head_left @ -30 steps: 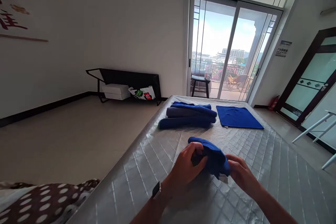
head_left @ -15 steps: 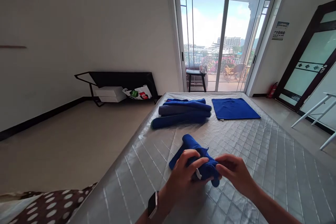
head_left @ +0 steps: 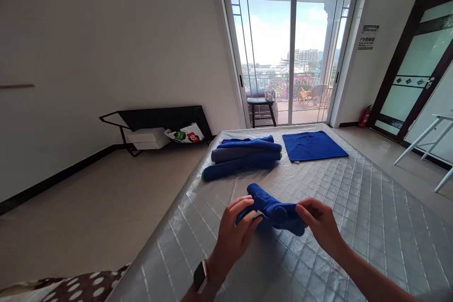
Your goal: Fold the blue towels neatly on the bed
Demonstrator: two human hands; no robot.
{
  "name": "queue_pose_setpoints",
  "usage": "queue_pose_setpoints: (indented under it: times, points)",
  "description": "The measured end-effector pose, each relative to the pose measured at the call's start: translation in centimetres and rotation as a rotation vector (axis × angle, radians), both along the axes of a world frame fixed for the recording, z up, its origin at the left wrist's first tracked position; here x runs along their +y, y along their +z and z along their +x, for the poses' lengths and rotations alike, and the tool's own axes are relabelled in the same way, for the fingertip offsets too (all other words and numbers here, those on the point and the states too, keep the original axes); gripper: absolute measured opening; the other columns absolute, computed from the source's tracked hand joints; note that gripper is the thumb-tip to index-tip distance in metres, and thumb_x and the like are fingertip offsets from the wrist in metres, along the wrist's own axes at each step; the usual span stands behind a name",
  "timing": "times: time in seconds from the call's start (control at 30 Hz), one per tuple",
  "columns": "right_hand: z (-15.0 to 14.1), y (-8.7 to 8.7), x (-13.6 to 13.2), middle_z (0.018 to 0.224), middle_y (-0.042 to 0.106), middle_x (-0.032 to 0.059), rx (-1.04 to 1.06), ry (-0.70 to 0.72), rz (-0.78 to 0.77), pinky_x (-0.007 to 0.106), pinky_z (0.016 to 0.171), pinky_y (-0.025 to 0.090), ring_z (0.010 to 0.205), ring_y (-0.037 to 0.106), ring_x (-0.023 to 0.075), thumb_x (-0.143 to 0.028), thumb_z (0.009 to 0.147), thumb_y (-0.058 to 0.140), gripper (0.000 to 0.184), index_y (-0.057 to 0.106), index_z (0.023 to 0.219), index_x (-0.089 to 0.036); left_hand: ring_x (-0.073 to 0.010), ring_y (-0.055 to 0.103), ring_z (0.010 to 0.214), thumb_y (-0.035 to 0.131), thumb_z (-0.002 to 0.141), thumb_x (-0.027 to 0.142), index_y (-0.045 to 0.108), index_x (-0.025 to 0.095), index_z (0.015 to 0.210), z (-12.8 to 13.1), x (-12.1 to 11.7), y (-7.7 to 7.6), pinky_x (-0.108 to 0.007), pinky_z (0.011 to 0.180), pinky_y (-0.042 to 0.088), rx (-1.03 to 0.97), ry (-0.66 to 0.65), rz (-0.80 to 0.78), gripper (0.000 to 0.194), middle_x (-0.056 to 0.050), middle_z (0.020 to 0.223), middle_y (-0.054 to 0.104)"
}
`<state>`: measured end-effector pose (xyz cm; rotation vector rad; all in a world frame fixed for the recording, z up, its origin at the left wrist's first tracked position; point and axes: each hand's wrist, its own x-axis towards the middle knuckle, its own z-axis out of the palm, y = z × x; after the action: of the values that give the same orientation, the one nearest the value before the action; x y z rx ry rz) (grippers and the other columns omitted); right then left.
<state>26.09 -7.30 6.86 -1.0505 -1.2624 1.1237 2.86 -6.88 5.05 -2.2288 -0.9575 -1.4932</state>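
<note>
A partly rolled blue cloth (head_left: 278,212) lies near the middle of the silver quilted mattress (head_left: 354,245). My left hand (head_left: 231,231), with a watch on its wrist, has its fingers curled on the cloth's left side, by a small white tag (head_left: 257,215). Between the thumb and fingers of my right hand (head_left: 320,222) is the cloth's right edge, pulled out from the roll. Beyond my hands lies a pile of several rolled blue cloths (head_left: 244,155). To the right of that pile another blue cloth (head_left: 314,145) is spread flat.
On the left floor a black frame (head_left: 159,115) stands against the wall, with white boxes (head_left: 145,138) and a printed bag (head_left: 186,134). Brown polka-dot fabric (head_left: 85,288) is at the lower left. Behind the mattress are glass sliding doors (head_left: 293,52); a white-legged table (head_left: 421,137) stands right.
My right hand has drawn the cloth's edge out to the right, so it is stretched wider. My left hand has shifted left and its fingers cover less of the cloth.
</note>
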Motion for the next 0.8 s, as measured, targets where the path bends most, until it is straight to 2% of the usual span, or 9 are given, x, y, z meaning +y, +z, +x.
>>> queue_pose_setpoints:
  times: [0.2,0.37,0.47,0.53,0.63,0.73,0.8]
  points:
    - [0.2,-0.2,0.2,0.055,0.055,-0.0021,-0.021,-0.060,0.048,0.026,0.045,0.039,0.049,0.045,0.0120,-0.073,0.070,0.073,0.051,0.070,0.071,-0.022,-0.0204,0.062,0.120,0.051,0.098,0.012,0.059,0.025,0.117,-0.1,0.5,0.3,-0.038,0.100,0.054,0.053,-0.010,0.034,0.024,-0.005,0.118,0.069]
    - [0.5,-0.3,0.7,0.055,0.053,-0.0030,-0.093,-0.127,0.145,0.025,0.043,0.036,0.047,0.043,0.0113,-0.073,0.078,0.065,0.051,0.068,0.074,-0.023,-0.0186,0.067,0.111,0.047,0.100,0.014,0.058,0.025,0.115,-1.2,1.7,-0.2,-0.040,0.100,0.053,-0.020,0.013,-0.016,0.021,-0.003,0.110,0.072]
    - [1.8,0.2,1.2,0.049,0.048,-0.0059,-0.191,-0.143,0.205,0.025,0.038,0.032,0.040,0.042,0.0109,-0.072,0.084,0.060,0.047,0.067,0.080,-0.025,-0.0192,0.069,0.102,0.049,0.100,0.021,0.060,0.024,0.105,-2.7,2.6,-0.7,-0.040,0.096,0.054,-0.108,0.118,-0.014,0.013,-0.003,0.098,0.072]
    - [3.5,1.2,1.4,0.048,0.050,-0.0071,-0.258,-0.145,0.217,0.025,0.036,0.033,0.034,0.042,0.0109,-0.072,0.086,0.056,0.047,0.065,0.087,-0.026,-0.0209,0.069,0.098,0.051,0.100,0.029,0.060,0.023,0.097,-3.9,3.2,-0.5,-0.038,0.091,0.055,-0.210,0.249,0.011,0.012,-0.004,0.094,0.070]
    - [7.6,4.0,1.1,0.054,0.060,-0.0053,-0.394,-0.227,0.253,0.027,0.037,0.042,0.034,0.049,0.0134,-0.075,0.086,0.052,0.050,0.064,0.093,-0.027,-0.0231,0.069,0.091,0.048,0.099,0.041,0.060,0.022,0.093,-6.2,3.3,1.4,-0.037,0.082,0.055,-0.361,0.484,-0.024,0.024,-0.007,0.091,0.070]
    - [13.2,8.3,0.0,0.060,0.068,-0.0021,-0.663,-0.371,0.339,0.030,0.044,0.049,0.043,0.060,0.0174,-0.080,0.085,0.047,0.056,0.067,0.090,-0.028,-0.0247,0.070,0.087,0.043,0.097,0.049,0.062,0.022,0.096,-8.9,2.2,5.4,-0.035,0.075,0.054,-0.399,0.640,-0.171,0.033,-0.008,0.092,0.073]
    - [17.1,11.3,-1.1,0.069,0.074,0.0013,-0.882,-0.401,0.432,0.032,0.054,0.054,0.053,0.067,0.0199,-0.084,0.084,0.042,0.062,0.069,0.084,-0.028,-0.0249,0.071,0.085,0.043,0.094,0.051,0.064,0.022,0.097,-10.9,0.8,8.4,-0.034,0.073,0.054,-0.348,0.694,-0.271,0.036,-0.006,0.093,0.074]
